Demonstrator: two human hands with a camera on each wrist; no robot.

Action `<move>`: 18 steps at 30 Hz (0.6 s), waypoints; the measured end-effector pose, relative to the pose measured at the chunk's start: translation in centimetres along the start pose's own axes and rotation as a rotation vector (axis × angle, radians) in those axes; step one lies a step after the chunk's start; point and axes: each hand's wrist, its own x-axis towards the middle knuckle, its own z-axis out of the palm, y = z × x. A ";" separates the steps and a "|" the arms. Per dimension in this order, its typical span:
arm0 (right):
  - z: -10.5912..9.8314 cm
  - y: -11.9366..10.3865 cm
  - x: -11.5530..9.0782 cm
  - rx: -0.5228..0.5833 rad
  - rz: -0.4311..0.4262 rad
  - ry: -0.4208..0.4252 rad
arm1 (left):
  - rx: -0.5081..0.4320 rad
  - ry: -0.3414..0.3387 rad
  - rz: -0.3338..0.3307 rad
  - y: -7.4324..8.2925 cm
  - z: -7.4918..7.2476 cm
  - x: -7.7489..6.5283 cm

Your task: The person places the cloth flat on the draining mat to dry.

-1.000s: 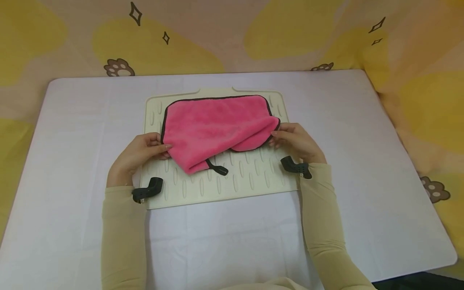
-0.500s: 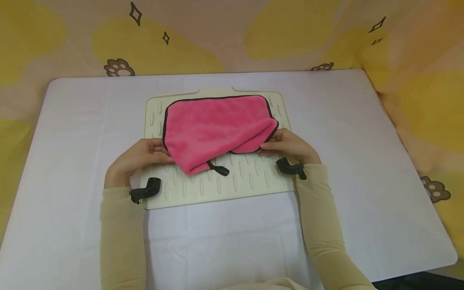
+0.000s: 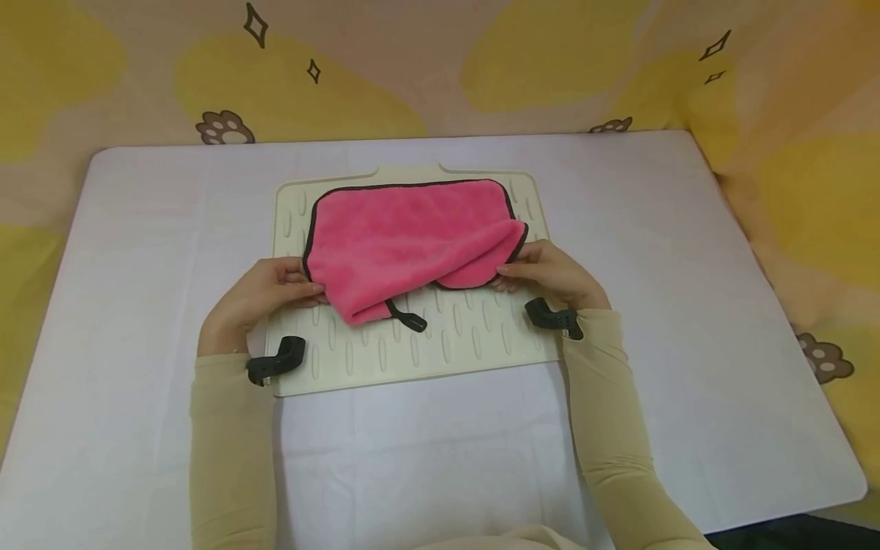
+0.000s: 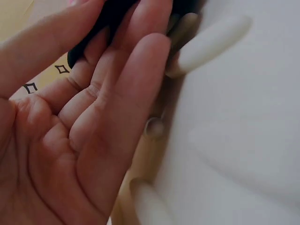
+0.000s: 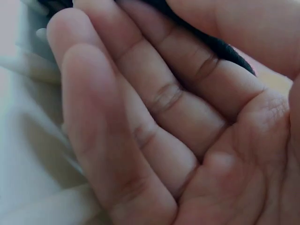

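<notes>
A pink towel [image 3: 406, 233] with black edging lies on a cream ribbed mat [image 3: 371, 373] in the head view. Its near edge is folded over crookedly, with the black loop [image 3: 409, 319] sticking out toward the person. My left hand [image 3: 254, 299] pinches the towel's left edge between thumb and fingers. At the lower right edge, my right hand [image 3: 560, 273] pinches the cloth, fingertips partly under it. Dark edging [image 4: 108, 21] runs between the fingers in the left wrist view. The right wrist view shows edging [image 5: 229, 51] behind the thumb, with the other fingers curled.
The mat lies on a white-covered table [image 3: 687, 344]. A yellow and peach patterned cloth [image 3: 440, 69] hangs behind the table and along its right side. Black wrist mounts [image 3: 278, 361] sit on both sleeves, close over the mat.
My right hand has slid from the towel's right corner down its edge, toward the person. My left hand dipped nearer, then rose partway back. The towel and its loop have shifted slightly left.
</notes>
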 end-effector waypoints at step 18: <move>-0.7 0.4 -1.4 -0.051 0.015 0.065 | -0.068 0.057 -0.049 0.1 0.5 -0.6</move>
